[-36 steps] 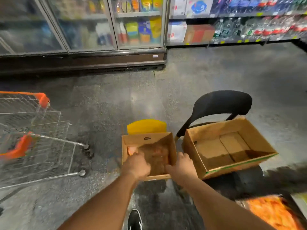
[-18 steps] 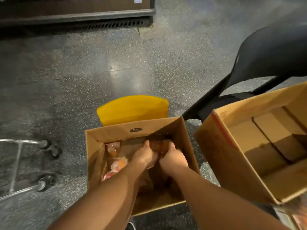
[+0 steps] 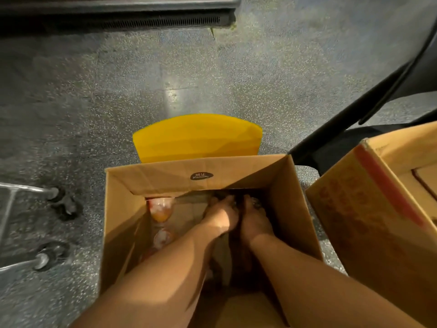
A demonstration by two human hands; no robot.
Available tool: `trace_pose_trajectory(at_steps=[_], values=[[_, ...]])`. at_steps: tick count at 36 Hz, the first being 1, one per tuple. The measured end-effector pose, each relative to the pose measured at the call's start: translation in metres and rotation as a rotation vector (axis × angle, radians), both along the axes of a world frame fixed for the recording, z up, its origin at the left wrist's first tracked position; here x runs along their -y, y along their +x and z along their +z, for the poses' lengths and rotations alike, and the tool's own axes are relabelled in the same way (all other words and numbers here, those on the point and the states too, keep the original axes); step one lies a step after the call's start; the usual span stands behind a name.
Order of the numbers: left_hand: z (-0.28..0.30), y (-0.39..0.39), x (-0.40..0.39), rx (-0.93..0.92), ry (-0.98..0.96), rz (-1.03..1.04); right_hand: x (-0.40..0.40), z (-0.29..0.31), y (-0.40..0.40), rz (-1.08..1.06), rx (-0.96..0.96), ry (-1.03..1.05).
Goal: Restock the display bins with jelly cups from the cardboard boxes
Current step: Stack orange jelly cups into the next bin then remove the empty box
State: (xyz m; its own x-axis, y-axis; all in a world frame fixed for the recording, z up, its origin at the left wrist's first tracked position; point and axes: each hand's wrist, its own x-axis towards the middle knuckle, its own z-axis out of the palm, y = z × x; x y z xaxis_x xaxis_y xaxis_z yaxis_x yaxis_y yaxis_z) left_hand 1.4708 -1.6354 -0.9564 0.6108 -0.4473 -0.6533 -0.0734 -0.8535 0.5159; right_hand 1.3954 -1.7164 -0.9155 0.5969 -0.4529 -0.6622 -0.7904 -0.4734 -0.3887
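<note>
An open cardboard box (image 3: 165,176) stands on a seat in front of me. Inside, along its left wall, lie clear jelly cups with orange filling (image 3: 160,210), one more nearer me (image 3: 163,237). Both my arms reach deep into the box. My left hand (image 3: 221,217) and my right hand (image 3: 254,223) are side by side near the far wall, fingers pointing down into dark shadow. What the fingertips touch or hold is hidden in the dark.
A yellow chair back (image 3: 196,138) rises behind the box. A second open cardboard box (image 3: 354,209) sits close on the right on a black chair (image 3: 354,110). Shopping cart wheels (image 3: 63,204) stand at the left. A cooler base (image 3: 118,17) runs along the top.
My view has dropped and closed in on the box. Both hands went from its near rim down inside toward the far wall.
</note>
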Motion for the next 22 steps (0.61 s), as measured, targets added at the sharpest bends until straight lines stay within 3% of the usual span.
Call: trace_pose_trajectory(at_steps=[3,11,14,17,22], values=[[0.011,0.001,-0.011,-0.058,-0.113,0.005,0.000,0.003,0.001,0.014,0.038,-0.047],[0.034,0.002,-0.040,-0.167,-0.081,0.101,-0.015,0.052,0.009,0.011,0.033,-0.005],[0.071,0.001,-0.054,-0.224,-0.090,0.073,-0.023,0.078,0.002,-0.021,0.040,0.066],[0.115,-0.002,-0.064,-0.189,-0.033,-0.067,-0.029,0.109,-0.006,-0.061,-0.005,0.084],[0.180,-0.023,-0.074,0.032,0.040,-0.274,-0.039,0.170,-0.019,-0.105,0.015,0.110]])
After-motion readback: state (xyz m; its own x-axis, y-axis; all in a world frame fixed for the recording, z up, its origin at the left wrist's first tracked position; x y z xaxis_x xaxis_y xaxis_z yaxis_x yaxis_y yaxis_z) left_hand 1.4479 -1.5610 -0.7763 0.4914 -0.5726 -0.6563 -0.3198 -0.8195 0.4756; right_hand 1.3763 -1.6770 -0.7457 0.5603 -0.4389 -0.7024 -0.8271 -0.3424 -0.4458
